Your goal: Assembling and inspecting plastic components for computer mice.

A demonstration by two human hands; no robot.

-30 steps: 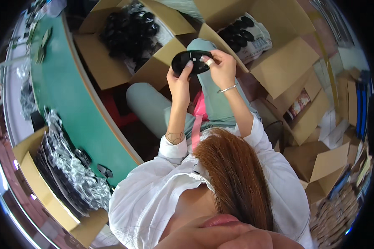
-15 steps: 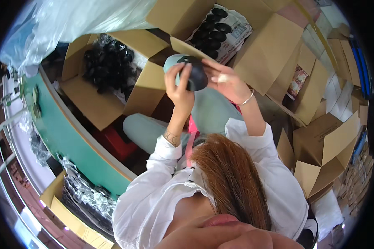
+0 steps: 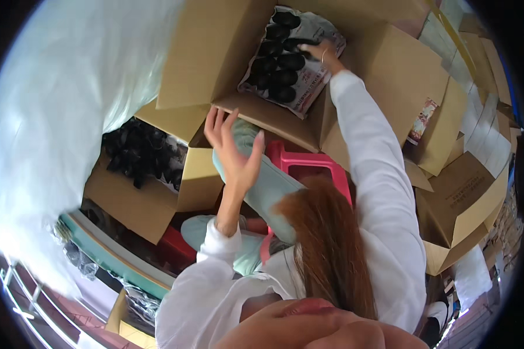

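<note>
- From where I stand, the black oval piece (image 3: 296,45) lies on a printed white sheet (image 3: 313,78) inside the carton (image 3: 384,67) at the person's twelve o'clock, about one o'clock in its cluster.
- The right hand (image 3: 327,56) is blurred at it, fingers partly curled and touching; I can't tell whether they grip it or have let go. A sideways knock there could scrape it against the neighbouring pieces (image 3: 290,61), since they sit so close.
- The sheet looks loose and wrinkled; if the wrist drags on it, the whole cluster could slide.
- The left hand (image 3: 237,160) has its fingers spread wide and holds nothing. Its fingertips are close to the carton's seven o'clock edge, so a careless swing could jolt the box.
- The knee (image 3: 243,132) is just beside that same edge; a shift of the leg might nudge the carton too.
- At ten o'clock sits a second box (image 3: 137,206) of black items; the big translucent plastic (image 3: 93,110) overlaps its outer side and, if pulled, could snag them.
</note>
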